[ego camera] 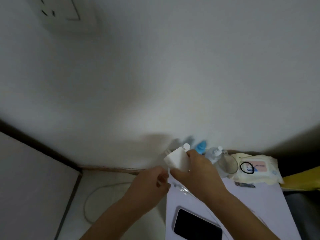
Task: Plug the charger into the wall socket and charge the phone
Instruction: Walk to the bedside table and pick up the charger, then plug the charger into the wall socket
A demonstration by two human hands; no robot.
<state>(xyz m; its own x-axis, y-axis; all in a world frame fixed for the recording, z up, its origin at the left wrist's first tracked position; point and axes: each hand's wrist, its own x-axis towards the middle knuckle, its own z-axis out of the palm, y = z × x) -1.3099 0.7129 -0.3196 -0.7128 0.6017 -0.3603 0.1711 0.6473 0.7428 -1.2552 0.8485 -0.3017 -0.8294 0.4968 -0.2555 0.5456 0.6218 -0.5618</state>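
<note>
Right hand (195,172) is clamped around the white charger (176,161), held up above the table's (270,201) near-left corner. Left hand (149,184) pinches the cable end (160,181) just beside it. Phone (197,226) lies face-up on the table. Behind, a glass (228,164), contents unclear, beside a wipes pack (258,168).

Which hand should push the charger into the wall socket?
Probably the right hand: it already holds the charger. The left hand pinches the cable. The wall socket sits high up on the left.
</note>
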